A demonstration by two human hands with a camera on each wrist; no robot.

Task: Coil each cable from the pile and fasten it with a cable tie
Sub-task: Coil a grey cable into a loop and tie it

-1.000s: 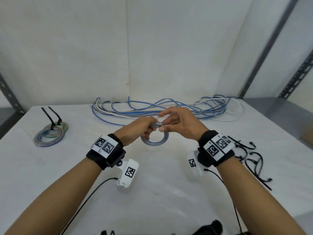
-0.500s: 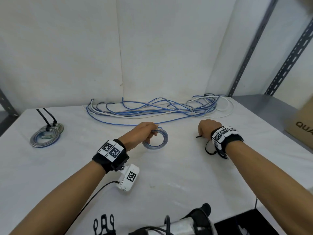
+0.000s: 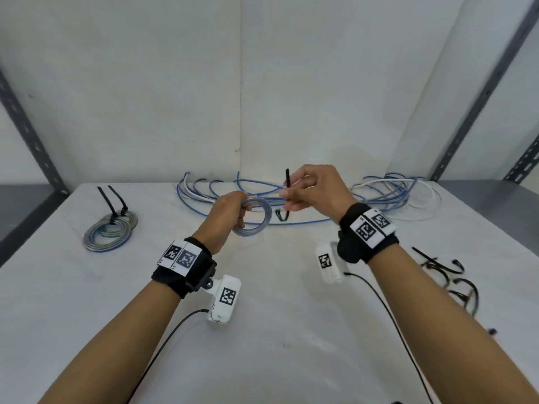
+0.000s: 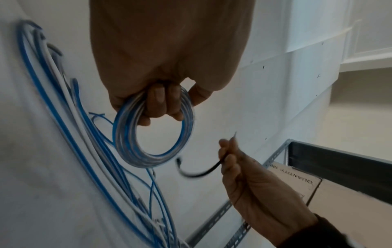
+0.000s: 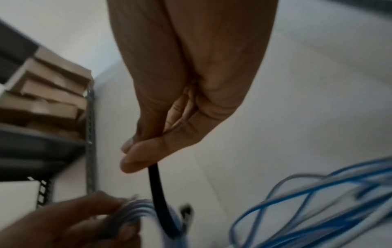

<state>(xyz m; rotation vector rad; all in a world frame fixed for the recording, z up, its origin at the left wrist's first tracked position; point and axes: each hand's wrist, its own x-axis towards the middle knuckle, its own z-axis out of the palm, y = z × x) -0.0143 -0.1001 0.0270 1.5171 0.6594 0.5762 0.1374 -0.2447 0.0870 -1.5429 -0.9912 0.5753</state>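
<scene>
The coiled cable [image 3: 253,216] hangs above the counter's [image 3: 262,330] far middle, left hand [image 3: 226,212] fingers curled round it. The right hand [image 3: 316,191], back from the right-side pile, now pinches a cable tie [image 3: 286,196] just beside it; fastening looks next.

Coiled cable [image 4: 152,142] in left hand [image 4: 165,55]

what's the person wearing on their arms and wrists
Both forearms are bare, with no sleeves. Each wrist has a black strap carrying white tags printed with black square-pattern markers. A small white camera unit hangs under each wrist, trailing a thin black cable.
</scene>
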